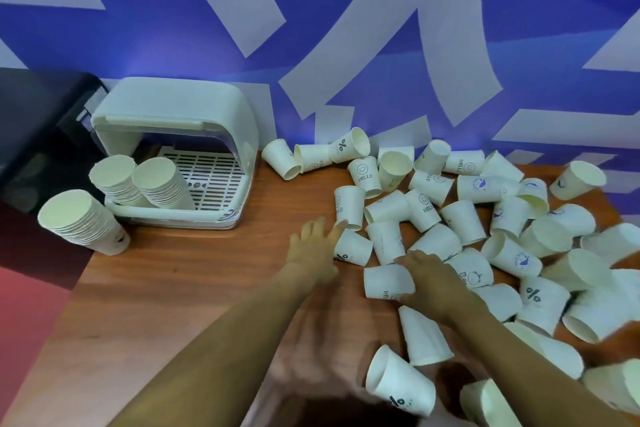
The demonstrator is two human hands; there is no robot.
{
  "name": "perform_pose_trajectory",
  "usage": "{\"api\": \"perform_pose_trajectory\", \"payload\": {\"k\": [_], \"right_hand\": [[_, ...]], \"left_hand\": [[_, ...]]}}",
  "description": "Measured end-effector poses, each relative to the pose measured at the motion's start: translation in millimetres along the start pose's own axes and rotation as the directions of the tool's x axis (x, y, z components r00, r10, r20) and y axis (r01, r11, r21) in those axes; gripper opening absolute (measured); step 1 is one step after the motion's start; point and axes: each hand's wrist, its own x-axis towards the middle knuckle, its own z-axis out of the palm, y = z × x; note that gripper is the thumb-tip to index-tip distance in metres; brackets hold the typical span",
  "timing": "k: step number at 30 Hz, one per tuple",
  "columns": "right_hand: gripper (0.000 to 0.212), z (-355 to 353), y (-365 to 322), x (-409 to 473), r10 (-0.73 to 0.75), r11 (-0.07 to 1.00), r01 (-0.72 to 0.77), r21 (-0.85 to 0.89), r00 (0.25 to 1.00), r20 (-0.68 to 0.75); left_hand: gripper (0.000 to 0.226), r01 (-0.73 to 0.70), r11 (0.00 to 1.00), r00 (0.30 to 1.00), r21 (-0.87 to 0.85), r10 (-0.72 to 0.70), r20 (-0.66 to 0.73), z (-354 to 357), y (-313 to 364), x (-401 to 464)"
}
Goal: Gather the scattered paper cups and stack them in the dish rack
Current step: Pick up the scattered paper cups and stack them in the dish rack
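White printed paper cups [460,218] strewn on brown wooden bench [180,270]: judged light, crushable; best taken round wall. Left hand [313,248] spread, empty; right hand [433,279] laid over fallen cup [384,281].

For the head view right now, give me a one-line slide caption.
Both hands, left and right, reach into scattered paper cups on a wooden table; two stacks sit in the dish rack.

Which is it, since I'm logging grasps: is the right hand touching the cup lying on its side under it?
Touching. The head view shows the right hand with fingers draped over the sideways cup, no gap between them.
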Motion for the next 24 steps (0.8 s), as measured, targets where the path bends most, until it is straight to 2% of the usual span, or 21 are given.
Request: {"api": "perform_pose_trajectory", "payload": {"k": [6, 8, 24], "right_hand": [[0.063, 12, 10, 7, -0.040, 0.997, 0.041, -0.062, 0.999, 0.009], [0.062, 16, 12, 10, -0.044, 0.997, 0.044, -0.069, 0.999, 0.009], [0.061, 14, 16, 22, -0.053, 0.991, 0.052, -0.122, 0.999, -0.002]], "left_hand": [[0.086, 0.061, 0.969, 0.997, 0.240, -0.048, -0.062, 17, 6, 19], [0.083, 0.072, 0.960, 0.997, 0.269, -0.058, -0.058, 18, 5, 25], [0.072, 0.031, 0.983, 0.999, 0.182, -0.028, -0.018, 14, -7, 37]]}}
